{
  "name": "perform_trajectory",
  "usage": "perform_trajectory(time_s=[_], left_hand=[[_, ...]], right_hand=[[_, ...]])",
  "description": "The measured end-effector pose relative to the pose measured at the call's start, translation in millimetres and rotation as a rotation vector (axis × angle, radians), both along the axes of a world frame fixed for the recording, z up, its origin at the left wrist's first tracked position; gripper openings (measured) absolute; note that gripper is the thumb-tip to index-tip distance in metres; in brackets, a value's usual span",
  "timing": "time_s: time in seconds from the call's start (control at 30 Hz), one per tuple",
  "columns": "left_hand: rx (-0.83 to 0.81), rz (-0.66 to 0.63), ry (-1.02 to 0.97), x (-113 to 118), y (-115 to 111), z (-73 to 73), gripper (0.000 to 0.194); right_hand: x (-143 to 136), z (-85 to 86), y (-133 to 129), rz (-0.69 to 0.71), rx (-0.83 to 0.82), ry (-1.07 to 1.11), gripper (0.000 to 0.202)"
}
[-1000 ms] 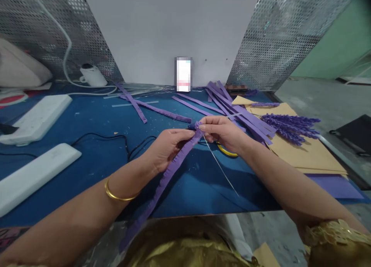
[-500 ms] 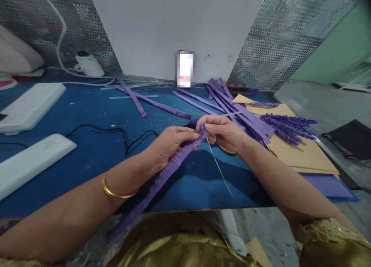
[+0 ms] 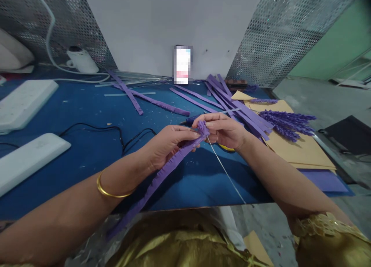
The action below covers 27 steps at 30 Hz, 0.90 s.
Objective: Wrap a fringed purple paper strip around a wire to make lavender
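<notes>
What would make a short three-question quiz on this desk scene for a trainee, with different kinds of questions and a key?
1. Multiple choice: What do the left hand and right hand hold between them?
A) a mug
B) a purple strip
C) a power strip

2. True or false: The gold bangle is on the left arm.

3. Short answer: What lies beneath the bunch of purple flowers?

Key: 1. B. 2. True. 3. Tan paper.
</notes>
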State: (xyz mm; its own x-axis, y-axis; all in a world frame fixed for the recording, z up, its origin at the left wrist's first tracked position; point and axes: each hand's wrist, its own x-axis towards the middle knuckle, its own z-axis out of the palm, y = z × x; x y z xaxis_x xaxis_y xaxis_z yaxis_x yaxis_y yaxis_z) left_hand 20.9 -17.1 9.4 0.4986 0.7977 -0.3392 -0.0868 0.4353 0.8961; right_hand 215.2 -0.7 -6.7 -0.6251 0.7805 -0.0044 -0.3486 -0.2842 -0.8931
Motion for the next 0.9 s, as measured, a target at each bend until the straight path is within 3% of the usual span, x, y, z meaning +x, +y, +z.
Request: perform_trajectory(time_s=[0.17,0.37,0.77,0.9], left_hand=[[0.005,-0.009,-0.002,0.9,-1.3,1.2,0.011],[0.008,-0.021,-0.008,-0.2,0.1,-1.2,0.009],[-0.008,-0.019,-0.010,-1.3,2.5,-4.3,0.010],[-0.031,-0.023,-0.004,-1.2,1.5,-5.2,0.009]], right_hand=[[0.4,-0.9,0.4,-0.006,-0.005,0.028,0.012],[4.1,-7.3,1.9,0.033,0.098,-0.011,0.030],[-4.3,-0.7,-2.1,-0.013,0.074,0.017,0.010],[-4.4,-0.8,-2.5,-0.013,0.087,-0.023,0.014]])
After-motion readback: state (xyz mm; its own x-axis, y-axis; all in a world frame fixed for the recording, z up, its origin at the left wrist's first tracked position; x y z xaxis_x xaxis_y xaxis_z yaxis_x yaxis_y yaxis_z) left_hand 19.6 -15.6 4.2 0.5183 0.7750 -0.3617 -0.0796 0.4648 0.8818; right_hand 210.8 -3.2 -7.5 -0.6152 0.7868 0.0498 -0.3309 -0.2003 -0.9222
